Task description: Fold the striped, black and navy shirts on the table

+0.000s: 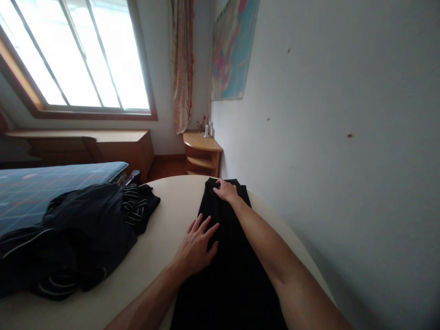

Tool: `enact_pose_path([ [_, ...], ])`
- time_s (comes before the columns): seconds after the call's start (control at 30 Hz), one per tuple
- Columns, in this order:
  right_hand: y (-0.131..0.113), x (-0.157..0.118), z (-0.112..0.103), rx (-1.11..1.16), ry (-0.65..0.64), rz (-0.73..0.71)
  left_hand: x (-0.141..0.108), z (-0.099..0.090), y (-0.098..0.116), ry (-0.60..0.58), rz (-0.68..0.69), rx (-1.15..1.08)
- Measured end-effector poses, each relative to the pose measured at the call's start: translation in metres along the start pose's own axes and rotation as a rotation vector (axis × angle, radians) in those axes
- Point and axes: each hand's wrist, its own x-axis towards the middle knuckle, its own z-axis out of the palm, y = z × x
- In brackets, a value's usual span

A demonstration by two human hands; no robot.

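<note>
A black garment (233,275) lies lengthwise on the pale round table (165,197), its narrow end near the far edge. My left hand (198,245) rests on the garment's left side with its fingers spread. Farther up, my right hand (226,189) is at the far end of the cloth, with thumb and fingers curled and apart, touching the fabric. My right forearm crosses over the garment's right side.
A pile of dark clothes with white stripes (89,233) lies on the table's left. Beyond it is a bed with a blue plaid cover (62,183). A wall (326,183) runs along the right; a corner shelf (202,143) stands ahead.
</note>
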Motion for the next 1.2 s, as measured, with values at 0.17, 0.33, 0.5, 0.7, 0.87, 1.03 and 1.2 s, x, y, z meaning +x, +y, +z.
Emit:
enact_pose_path([
  [0.17, 0.001, -0.010, 0.002, 0.026, -0.009, -0.080, 0.003, -0.008, 0.009, -0.071, 0.144, 0.002],
  [0.33, 0.003, -0.017, 0.006, 0.053, 0.002, -0.079, 0.004, -0.008, 0.011, -0.128, 0.202, 0.028],
  [0.5, 0.005, -0.014, 0.010, 0.122, 0.008, -0.049, 0.020, -0.006, 0.005, -0.135, 0.224, 0.116],
  [0.7, 0.006, -0.012, 0.009, 0.200, 0.009, -0.080, 0.048, -0.011, 0.003, -0.187, 0.305, 0.178],
  [0.87, 0.004, -0.011, 0.007, 0.227, 0.018, -0.118, 0.057, -0.027, 0.006, -0.180, 0.268, 0.103],
  [1.03, 0.004, -0.009, 0.006, 0.197, 0.040, -0.113, 0.067, -0.025, 0.004, -0.125, 0.226, 0.074],
  [1.2, 0.005, -0.014, 0.015, 0.126, 0.003, -0.138, 0.062, -0.006, 0.008, -0.094, 0.196, 0.075],
])
